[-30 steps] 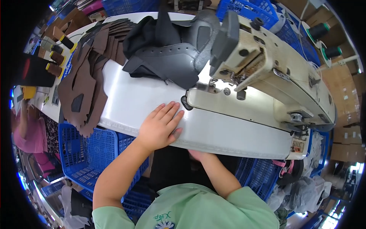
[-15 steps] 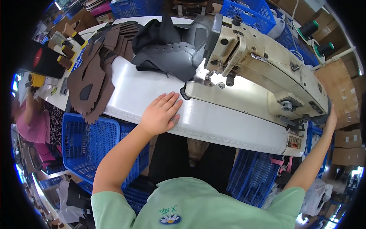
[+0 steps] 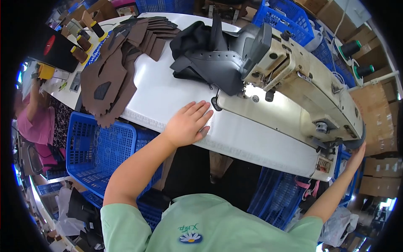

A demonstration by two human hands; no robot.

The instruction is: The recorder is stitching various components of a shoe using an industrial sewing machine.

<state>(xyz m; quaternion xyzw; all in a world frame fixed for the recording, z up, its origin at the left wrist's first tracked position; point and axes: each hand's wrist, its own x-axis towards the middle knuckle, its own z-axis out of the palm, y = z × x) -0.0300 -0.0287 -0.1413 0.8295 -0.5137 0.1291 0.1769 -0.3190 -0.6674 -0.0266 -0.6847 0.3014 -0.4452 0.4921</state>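
My left hand (image 3: 187,123) lies flat on the white sewing table (image 3: 157,105) near its front edge, fingers stretched out and nothing in it. My right hand (image 3: 357,156) reaches to the right end of the cream sewing machine (image 3: 312,94) and grips its dark handwheel (image 3: 357,142); some of its fingers are hidden behind the wheel. A black shoe upper (image 3: 220,67) with a row of eyelets lies beyond my left hand, its right end under the machine head. Left of it, brown cut pieces (image 3: 103,80) are fanned out in overlapping stacks.
Thread cones (image 3: 79,53) stand at the far left, and green thread spools (image 3: 350,48) at the far right. A blue basket (image 3: 100,147) sits below the table's left edge. Another blue crate (image 3: 285,19) is behind the machine. A person in pink (image 3: 37,126) is at the left.
My right hand has moved lower along the handwheel. My left hand stays flat on the table. The whole view has shifted, so the machine and shoe upper appear farther right.
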